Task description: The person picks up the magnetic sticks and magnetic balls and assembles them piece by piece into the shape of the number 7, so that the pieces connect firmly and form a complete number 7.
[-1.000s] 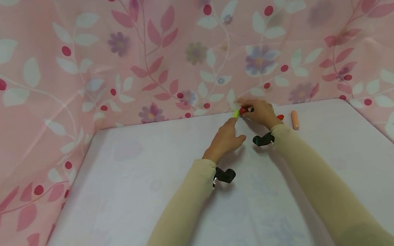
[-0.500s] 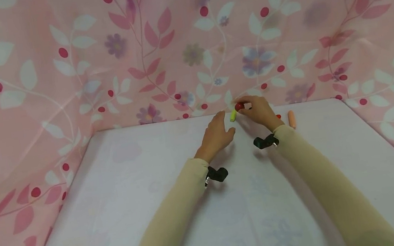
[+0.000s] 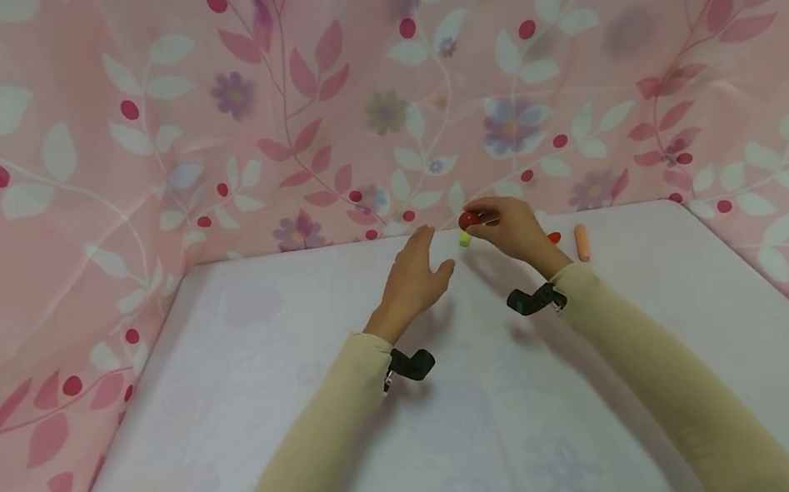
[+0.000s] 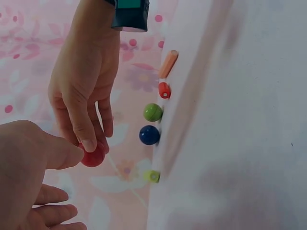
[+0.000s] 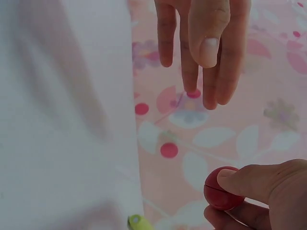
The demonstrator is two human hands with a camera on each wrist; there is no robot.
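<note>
Red ball (image 5: 221, 197) pinched aloft

Round and seamed, it was held by the right hand (image 3: 511, 231) near the white table's (image 3: 292, 378) far edge. The left hand (image 3: 409, 282) was spread wide. An orange cylinder (image 3: 582, 242) was seen rightward.

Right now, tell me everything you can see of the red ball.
The red ball is round, dark red and slightly glossy, with a thin dark line across it; whether it's wood or plastic, I can't tell. The right hand pinches it between thumb and fingers, off the table by its far edge, near the lime piece. The left hand is apart from it.
</note>
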